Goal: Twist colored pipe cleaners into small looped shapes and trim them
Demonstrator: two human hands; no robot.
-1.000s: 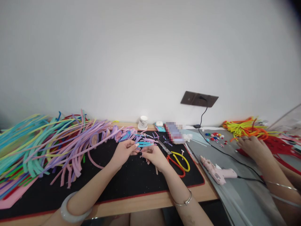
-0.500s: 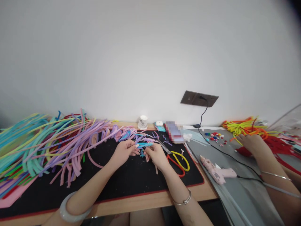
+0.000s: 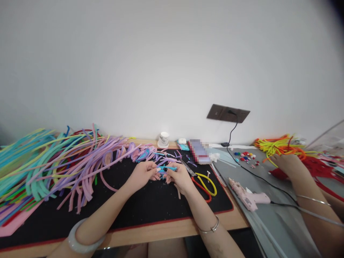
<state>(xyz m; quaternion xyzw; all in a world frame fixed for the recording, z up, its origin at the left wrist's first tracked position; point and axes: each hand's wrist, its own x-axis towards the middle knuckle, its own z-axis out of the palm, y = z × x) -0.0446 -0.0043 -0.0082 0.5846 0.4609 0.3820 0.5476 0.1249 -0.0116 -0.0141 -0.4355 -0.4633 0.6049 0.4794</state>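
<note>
Well beyond hands (image 3: 142, 175) (image 3: 179, 175): cup (image 3: 163, 139), contents hidden

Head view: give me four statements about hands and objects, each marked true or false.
1. The wearer's left hand and right hand both hold a bright-blue fuzzy piece. True.
2. The metal scissors with yellow and orange-red handles are in the right hand. False: those scissors lie on the red-edged black mat.
3. The pink plastic glue gun rests on the grey surface. True.
4. The white, round printed cup lies on its side. False: that cup stands upright.
</note>
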